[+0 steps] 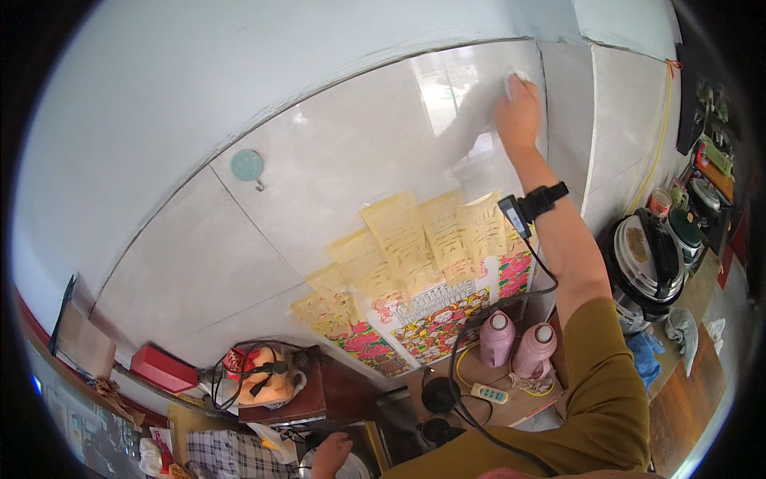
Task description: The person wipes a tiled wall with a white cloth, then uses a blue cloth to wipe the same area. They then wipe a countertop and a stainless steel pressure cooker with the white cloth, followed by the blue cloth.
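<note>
High on the tiled wall (371, 143), my right hand (519, 117) is pressed close to the glossy surface, near the vertical joint at the corner. A white cloth or tissue (519, 76) is bunched in its fingers and shows above the knuckles. A black wristband with a small device (516, 217) and a cable sits on that forearm. Below the arm, several yellow paper sheets (392, 233) hang in overlapping rows on the wall. At the bottom edge is my left hand (332, 454), beside a pale round object (353, 467); whether it grips anything is hidden.
Two pink thermos flasks (498, 338) and a power strip (489, 393) stand on a low table. A pressure cooker (643, 257) is at right, near a blue cloth (645, 359). A red box (163, 367) lies at left. A teal hook (247, 165) is on the wall.
</note>
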Demonstrator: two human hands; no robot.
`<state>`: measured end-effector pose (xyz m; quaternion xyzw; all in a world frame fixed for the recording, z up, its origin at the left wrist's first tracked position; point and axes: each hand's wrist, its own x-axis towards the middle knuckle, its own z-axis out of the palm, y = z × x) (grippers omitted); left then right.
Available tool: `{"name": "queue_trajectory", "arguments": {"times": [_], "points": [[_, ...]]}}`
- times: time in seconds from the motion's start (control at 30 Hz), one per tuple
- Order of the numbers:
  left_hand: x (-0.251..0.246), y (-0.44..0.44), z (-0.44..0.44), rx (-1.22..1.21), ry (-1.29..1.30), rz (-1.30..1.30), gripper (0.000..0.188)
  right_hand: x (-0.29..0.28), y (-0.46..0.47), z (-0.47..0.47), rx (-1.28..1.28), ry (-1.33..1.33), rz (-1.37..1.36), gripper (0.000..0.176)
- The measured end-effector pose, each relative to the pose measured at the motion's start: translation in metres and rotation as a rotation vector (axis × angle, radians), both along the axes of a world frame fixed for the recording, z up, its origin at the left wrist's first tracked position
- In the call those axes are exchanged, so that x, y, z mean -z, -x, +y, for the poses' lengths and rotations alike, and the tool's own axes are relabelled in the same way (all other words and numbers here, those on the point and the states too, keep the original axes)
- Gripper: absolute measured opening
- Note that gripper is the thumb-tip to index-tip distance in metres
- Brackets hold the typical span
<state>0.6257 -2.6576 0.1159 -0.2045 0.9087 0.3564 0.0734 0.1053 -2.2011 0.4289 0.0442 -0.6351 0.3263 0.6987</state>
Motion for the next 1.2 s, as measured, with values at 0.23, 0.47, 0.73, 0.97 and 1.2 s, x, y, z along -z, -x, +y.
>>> {"name": "queue_trajectory", "arguments": {"times": [0.23, 0.47, 0.73, 0.97, 1.2], "points": [[0.011, -0.007, -0.002, -0.043, 0.028, -0.012, 0.040, -0.038, -0.052, -0.179, -0.369, -0.096, -0.002, 0.031], [0.017, -0.015, -0.033, -0.077, 0.089, 0.043, 0.038, -0.060, -0.120, -0.201, -0.229, -0.322, -0.181, 0.034], [0.007, -0.020, -0.054, -0.002, 0.012, 0.047, 0.036, -0.055, -0.098, -0.202, -0.239, -0.329, -0.049, 0.045], [0.013, -0.003, -0.045, 0.057, -0.045, 0.070, 0.039, -0.055, -0.108, -0.245, -0.374, -0.370, 0.003, 0.024], [0.021, -0.021, -0.047, -0.042, 0.029, 0.066, 0.036, -0.055, -0.088, -0.175, -0.052, -0.069, -0.131, 0.042]]}}
